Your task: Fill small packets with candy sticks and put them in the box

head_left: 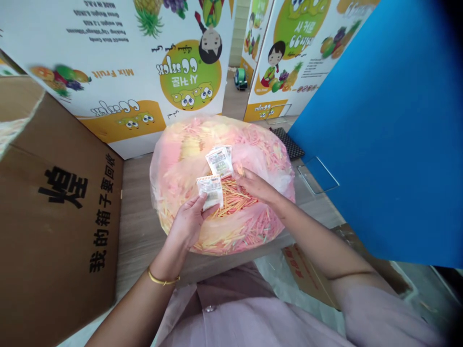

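A large clear plastic bag (pixel 267 212) full of thin pink and yellow candy sticks (pixel 237 200) lies on the table, its mouth open in the middle. My left hand (pixel 190 217) pinches a small white printed sachet (pixel 210 190) between thumb and fingers, over the left side of the opening. More white printed sachets (pixel 219 163) overlap just beyond it, above the bag. My right hand (pixel 251 184) is at the right of the opening, its fingers curled together beside those sachets. Whether it grips their edge or some sticks I cannot make out.
White fruit-printed cartons (pixel 144 86) stand behind the bag, with a green tape roll (pixel 240 78) between them. A brown carton (pixel 72 202) is at the left, a blue panel (pixel 390 140) at the right. A dark patterned object (pixel 287 143) lies by the panel.
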`<move>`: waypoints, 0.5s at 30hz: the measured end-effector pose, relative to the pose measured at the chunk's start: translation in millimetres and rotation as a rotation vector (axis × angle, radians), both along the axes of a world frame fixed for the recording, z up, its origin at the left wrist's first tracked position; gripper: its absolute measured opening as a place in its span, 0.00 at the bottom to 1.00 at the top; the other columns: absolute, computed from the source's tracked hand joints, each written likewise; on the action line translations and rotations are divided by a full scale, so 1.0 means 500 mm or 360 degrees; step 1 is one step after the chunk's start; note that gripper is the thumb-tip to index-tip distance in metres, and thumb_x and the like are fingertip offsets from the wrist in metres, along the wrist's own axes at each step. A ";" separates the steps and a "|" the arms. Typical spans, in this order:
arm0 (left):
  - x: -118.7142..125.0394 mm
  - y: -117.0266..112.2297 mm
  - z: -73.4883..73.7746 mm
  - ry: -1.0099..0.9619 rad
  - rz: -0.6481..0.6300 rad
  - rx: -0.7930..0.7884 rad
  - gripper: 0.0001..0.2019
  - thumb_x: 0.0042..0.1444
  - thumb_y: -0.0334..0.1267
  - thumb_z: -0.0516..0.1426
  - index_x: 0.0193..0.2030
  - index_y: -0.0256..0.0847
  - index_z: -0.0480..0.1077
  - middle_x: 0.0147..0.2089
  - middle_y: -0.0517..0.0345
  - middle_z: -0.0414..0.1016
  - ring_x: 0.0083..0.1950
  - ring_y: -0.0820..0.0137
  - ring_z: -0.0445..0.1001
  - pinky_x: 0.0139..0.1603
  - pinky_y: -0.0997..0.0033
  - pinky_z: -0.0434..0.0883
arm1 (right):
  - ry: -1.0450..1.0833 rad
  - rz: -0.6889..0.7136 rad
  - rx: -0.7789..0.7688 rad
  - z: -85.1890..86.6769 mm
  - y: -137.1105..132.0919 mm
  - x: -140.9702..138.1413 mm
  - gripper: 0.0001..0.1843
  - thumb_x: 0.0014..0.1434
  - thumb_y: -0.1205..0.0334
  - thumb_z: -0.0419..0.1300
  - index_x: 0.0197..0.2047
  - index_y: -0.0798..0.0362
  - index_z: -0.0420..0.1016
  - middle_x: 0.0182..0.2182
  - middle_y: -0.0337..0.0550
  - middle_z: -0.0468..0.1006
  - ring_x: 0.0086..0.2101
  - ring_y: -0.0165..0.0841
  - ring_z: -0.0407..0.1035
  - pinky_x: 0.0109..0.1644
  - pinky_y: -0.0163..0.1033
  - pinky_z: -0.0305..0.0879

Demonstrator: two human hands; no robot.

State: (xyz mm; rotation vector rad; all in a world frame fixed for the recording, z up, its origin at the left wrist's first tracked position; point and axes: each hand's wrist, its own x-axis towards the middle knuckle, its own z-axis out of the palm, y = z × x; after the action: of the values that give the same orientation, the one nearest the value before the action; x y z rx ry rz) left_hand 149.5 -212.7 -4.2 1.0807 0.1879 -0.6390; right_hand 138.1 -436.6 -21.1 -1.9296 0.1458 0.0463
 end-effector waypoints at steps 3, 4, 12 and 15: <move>0.000 -0.006 -0.012 -0.0028 0.0045 0.0023 0.14 0.48 0.41 0.72 0.40 0.35 0.82 0.46 0.51 0.84 0.48 0.67 0.81 0.54 0.66 0.80 | -0.0014 -0.0053 0.0132 -0.004 0.004 0.006 0.23 0.70 0.40 0.49 0.35 0.51 0.62 0.22 0.34 0.67 0.24 0.29 0.64 0.34 0.35 0.63; 0.000 -0.007 -0.016 -0.0031 0.0053 0.0035 0.15 0.46 0.41 0.73 0.38 0.35 0.82 0.44 0.51 0.84 0.47 0.67 0.81 0.55 0.66 0.79 | -0.0029 -0.0038 0.0172 0.000 0.009 0.005 0.22 0.70 0.40 0.49 0.37 0.51 0.64 0.22 0.34 0.67 0.23 0.28 0.63 0.32 0.35 0.62; 0.004 -0.010 -0.041 -0.0098 0.0061 0.0106 0.18 0.38 0.47 0.75 0.33 0.39 0.81 0.39 0.57 0.84 0.44 0.68 0.79 0.56 0.66 0.76 | -0.0477 -0.0149 -0.0234 0.078 0.080 -0.044 0.13 0.67 0.50 0.59 0.47 0.50 0.74 0.42 0.41 0.80 0.42 0.33 0.74 0.45 0.36 0.66; -0.001 -0.010 -0.040 -0.0186 0.0042 0.0107 0.18 0.41 0.49 0.74 0.34 0.40 0.82 0.40 0.58 0.84 0.44 0.69 0.80 0.57 0.67 0.74 | -0.0292 -0.0040 -0.0665 0.091 0.098 -0.054 0.15 0.66 0.54 0.61 0.53 0.48 0.74 0.43 0.42 0.82 0.41 0.37 0.77 0.41 0.36 0.63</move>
State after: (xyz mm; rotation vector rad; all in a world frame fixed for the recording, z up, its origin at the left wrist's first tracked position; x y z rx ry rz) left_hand 148.8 -217.6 -24.1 1.1748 0.1231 -0.5476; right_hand 111.1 -387.4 24.2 -2.3359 0.0591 -0.1918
